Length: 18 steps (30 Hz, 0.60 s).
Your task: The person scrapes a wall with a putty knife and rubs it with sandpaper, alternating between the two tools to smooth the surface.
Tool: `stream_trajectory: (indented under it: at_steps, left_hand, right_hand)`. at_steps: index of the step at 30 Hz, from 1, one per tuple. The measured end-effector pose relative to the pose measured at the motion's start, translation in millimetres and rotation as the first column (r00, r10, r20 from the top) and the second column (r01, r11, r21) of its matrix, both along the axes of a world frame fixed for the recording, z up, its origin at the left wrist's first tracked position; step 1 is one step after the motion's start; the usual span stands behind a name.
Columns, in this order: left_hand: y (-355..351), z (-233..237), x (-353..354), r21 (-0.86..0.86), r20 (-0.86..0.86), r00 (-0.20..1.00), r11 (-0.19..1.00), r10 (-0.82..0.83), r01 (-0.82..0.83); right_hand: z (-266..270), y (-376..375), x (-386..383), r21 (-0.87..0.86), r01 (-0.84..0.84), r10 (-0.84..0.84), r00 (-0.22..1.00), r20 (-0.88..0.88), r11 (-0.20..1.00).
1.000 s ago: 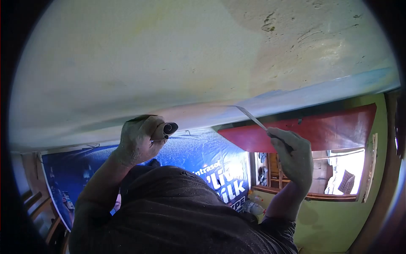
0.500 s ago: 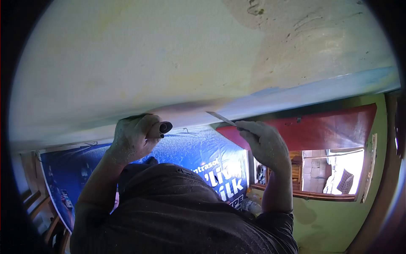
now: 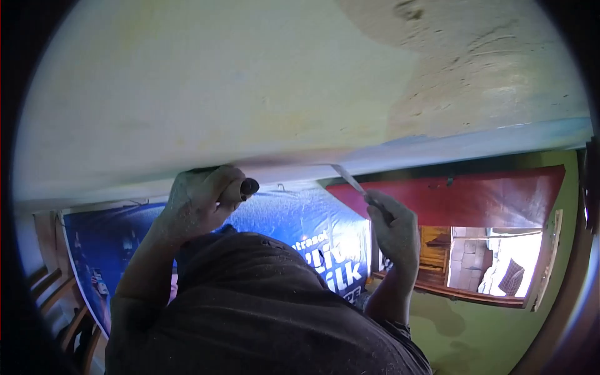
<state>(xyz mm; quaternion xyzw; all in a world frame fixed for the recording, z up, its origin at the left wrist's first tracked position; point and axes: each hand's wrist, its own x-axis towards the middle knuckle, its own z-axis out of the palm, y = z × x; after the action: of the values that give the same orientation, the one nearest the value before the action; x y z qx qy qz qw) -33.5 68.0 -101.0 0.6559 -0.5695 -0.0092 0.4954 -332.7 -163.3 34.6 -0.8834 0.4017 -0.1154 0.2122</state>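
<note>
- Left hand: grip was wrapped firmly round a rolled sheet, right by the pale surface.
- Right hand: grip was curled tight on a flat-bladed tool; blade slanted up-left, tip at the pale surface, couldn't confirm contact.
- Blue banner and red panel were beyond the hands.

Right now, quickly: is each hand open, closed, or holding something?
Left hand: closed, holding a rolled sheet.
Right hand: closed, holding a thin, flat-bladed tool.
</note>
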Motion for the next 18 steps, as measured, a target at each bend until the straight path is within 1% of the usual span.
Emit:
stream_trajectory:
  at_steps: [1, 4, 5, 8, 9, 11, 12, 13, 16, 18]
  left_hand:
    - [-2.3, 2.5, 0.7, 0.007, 0.009, 1.0, 1.0, -0.006, 0.006]
    - [-4.0, 7.5, -4.4, 0.05, 0.011, 1.0, 0.998, 0.029, -0.029]
    - [-5.3, 7.0, -5.2, 0.041, -0.007, 0.999, 0.999, 0.033, -0.033]
    - [-2.9, 7.0, -2.2, 0.058, -0.024, 1.0, 0.998, -0.007, 0.008]
    - [-2.7, 8.4, -3.6, 0.087, -0.025, 1.0, 0.996, 0.011, -0.009]
    - [-3.1, 12.8, -6.2, 0.148, -0.019, 0.999, 0.988, 0.039, -0.036]
    - [-2.2, 12.3, -6.6, 0.149, 0.002, 0.999, 0.988, 0.042, -0.042]
    - [-2.4, 10.2, -6.4, 0.147, 0.025, 0.999, 0.988, 0.046, -0.049]
    - [-3.4, 6.7, -5.3, 0.138, 0.076, 0.995, 0.988, 0.058, -0.068]
    - [-4.5, 6.7, -6.4, 0.134, 0.093, 0.994, 0.988, 0.066, -0.078]
  right_hand:
    - [6.9, 5.0, 5.5, 0.024, 0.056, -0.053, 0.994, -0.094, 0.998]
    - [-8.9, -7.7, -9.3, 0.127, 0.038, -0.04, 0.999, 0.02, 0.991]
    - [-7.1, -7.0, -13.4, 0.093, 0.058, -0.057, 0.998, -0.02, 0.994]
    - [-0.2, -10.2, -30.2, 0.127, 0.046, -0.052, 0.998, 0.046, 0.991]
    - [1.5, -7.8, -27.2, 0.136, 0.066, -0.076, 0.995, 0.069, 0.989]
    - [-2.7, -6.6, -10.2, 0.131, 0.108, -0.1, 0.993, -0.062, 0.985]
    - [-5.9, -6.8, -5.5, 0.127, 0.13, -0.114, 0.986, -0.125, 0.983]
    - [-15.7, -11.1, -10.2, 0.142, 0.105, -0.089, 0.99, -0.113, 0.984]
    - [-16.8, -6.6, -19.7, 0.079, 0.072, -0.067, 0.996, -0.066, 0.994]
    - [-13.2, 1.1, -17.6, 0.073, 0.074, -0.068, 0.994, -0.083, 0.995]
